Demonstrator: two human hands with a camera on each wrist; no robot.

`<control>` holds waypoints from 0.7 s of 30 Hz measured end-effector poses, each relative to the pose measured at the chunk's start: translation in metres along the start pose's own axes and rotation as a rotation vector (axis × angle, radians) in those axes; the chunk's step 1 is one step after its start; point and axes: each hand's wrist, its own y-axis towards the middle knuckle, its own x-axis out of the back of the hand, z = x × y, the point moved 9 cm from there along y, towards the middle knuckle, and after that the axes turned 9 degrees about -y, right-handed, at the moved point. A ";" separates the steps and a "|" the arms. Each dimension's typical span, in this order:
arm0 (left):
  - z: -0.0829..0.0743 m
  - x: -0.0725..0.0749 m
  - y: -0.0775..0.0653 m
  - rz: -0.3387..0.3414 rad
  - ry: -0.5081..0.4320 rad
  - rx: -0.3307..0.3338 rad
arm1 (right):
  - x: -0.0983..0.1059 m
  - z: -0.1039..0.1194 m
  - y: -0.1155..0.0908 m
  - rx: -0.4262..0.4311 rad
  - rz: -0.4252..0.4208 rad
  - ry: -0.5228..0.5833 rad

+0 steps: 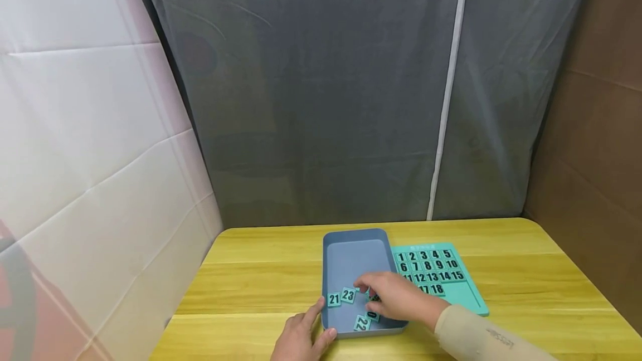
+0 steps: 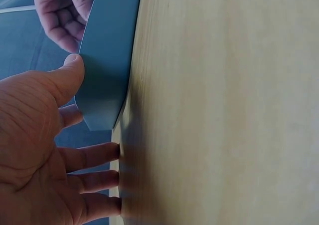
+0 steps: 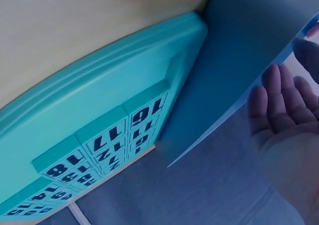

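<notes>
A blue-grey tray [image 1: 351, 261] lies on the table with its long side running away from me. At its near left corner, my left hand [image 1: 301, 334] touches the walls with thumb and index finger; the other fingertips rest on the table in the left wrist view. My right hand [image 1: 396, 297] reaches into the tray with bent fingers, over partly covered number tiles. Whether it pinches one is hidden. Tile 21 [image 1: 333, 299], tile 23 [image 1: 348, 294] and tile 22 [image 1: 362, 323] lie in the tray; a partly covered tile [image 1: 373, 315] is beside the right thumb.
A turquoise number board [image 1: 466, 294] stands against the tray's right side, its rows filled from 1 through 18, with a bare recess at the near right. Yellow wood-grain table [image 1: 251, 277] surrounds both. A grey curtain [image 1: 326, 99] hangs behind the table's far edge.
</notes>
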 end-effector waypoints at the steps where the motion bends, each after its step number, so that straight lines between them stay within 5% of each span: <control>1: 0.000 0.000 0.000 -0.002 0.002 -0.002 | -0.002 0.001 0.001 0.000 0.018 0.006; 21: 0.000 -0.001 0.003 0.029 -0.008 0.014 | -0.021 0.003 -0.006 -0.006 0.058 0.005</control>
